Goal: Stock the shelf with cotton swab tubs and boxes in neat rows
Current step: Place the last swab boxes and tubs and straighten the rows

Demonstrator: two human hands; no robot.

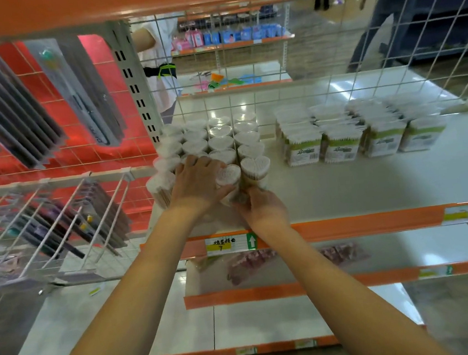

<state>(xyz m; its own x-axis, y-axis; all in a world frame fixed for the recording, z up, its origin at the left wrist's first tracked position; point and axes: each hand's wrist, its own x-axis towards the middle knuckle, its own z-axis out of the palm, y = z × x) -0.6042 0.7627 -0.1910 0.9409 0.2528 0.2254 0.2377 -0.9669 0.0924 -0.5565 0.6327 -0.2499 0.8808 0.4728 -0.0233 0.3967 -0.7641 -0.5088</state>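
Clear heart-shaped plastic cotton swab tubs [220, 142] already filled rows beyond the fingertips, green-labelled clear boxes [344, 144] well right; left hand [198, 182] and right hand [262, 209] together gripped one front tub [228, 176], white shelf [372, 186] rightward unfilled.

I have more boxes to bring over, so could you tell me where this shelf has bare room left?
The shelf is bare in front of the green-label boxes, from them to the orange front edge. A narrow bare lane separates them from the heart-shaped tubs. It is crowded at the left: the left hand and right hand grip tubs there.
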